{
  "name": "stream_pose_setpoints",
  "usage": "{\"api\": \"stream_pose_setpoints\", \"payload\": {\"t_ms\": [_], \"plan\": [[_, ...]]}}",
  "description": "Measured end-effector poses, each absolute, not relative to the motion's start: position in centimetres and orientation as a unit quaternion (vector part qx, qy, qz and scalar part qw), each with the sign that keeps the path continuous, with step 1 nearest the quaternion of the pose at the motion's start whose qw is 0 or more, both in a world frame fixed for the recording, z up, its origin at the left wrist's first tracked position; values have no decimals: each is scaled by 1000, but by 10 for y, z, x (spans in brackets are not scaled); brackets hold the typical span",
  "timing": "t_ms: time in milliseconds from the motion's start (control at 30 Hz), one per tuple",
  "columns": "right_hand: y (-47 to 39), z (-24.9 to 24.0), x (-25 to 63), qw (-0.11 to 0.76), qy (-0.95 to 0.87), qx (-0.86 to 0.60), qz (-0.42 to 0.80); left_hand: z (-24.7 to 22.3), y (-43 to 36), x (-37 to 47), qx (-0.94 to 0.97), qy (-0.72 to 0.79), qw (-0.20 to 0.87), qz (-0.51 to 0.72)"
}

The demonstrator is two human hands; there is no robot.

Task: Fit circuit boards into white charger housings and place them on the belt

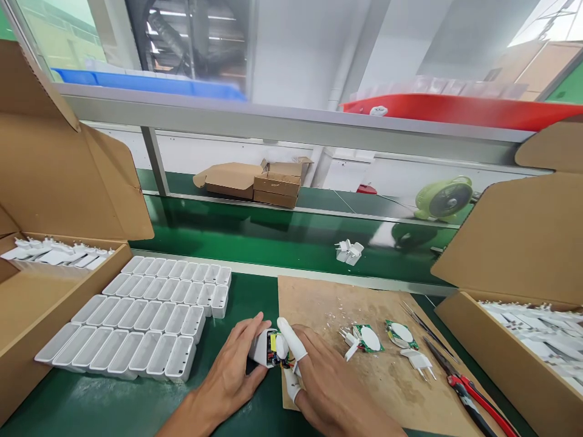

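Observation:
My left hand (pixel 232 367) grips a small white charger housing (pixel 260 347) at the near edge of the green bench. Its open end shows a circuit board with yellow and coloured parts (pixel 274 351). My right hand (pixel 325 379), with white finger cots on the index finger and thumb, presses on that board at the housing's mouth. Rows of empty white housings (pixel 146 315) stand just left of my hands. To the right, on a brown board (pixel 364 340), lie two green circuit boards with white discs (pixel 385 337) and white plug pieces (pixel 419 361).
Open cardboard boxes of white parts stand at the left (pixel 50 285) and right (pixel 523 340). Red-handled cutters (pixel 469 391) and tweezers (pixel 421 321) lie on the brown board. A green conveyor belt (pixel 273 237) carries a white part cluster (pixel 348 250). Beyond it are cardboard boxes and a green fan (pixel 444 199).

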State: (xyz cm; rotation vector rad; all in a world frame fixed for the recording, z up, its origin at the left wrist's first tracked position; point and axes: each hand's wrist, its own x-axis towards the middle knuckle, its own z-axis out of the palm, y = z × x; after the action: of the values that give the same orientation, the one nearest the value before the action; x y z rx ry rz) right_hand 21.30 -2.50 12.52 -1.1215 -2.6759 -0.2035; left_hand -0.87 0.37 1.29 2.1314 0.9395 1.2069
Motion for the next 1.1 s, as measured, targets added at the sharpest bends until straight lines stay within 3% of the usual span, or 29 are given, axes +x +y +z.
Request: {"api": "stream_pose_setpoints", "payload": {"t_ms": [200,433,667,967,1100], "plan": [[-24,128,214,126,-916,-366,-106,14,2,-11,780,359,260,441],[-21,144,213,79,-922,-369,-93,15,-1,-10,776,370,267,436],[-18,145,212,121,-922,-337,-149,13,1,-7,775,398,255,420],[-16,142,216,102,-926,-351,-98,16,1,-9,792,387,201,428],[-17,136,214,80,-930,-349,-87,13,1,-9,789,386,229,419]]}}
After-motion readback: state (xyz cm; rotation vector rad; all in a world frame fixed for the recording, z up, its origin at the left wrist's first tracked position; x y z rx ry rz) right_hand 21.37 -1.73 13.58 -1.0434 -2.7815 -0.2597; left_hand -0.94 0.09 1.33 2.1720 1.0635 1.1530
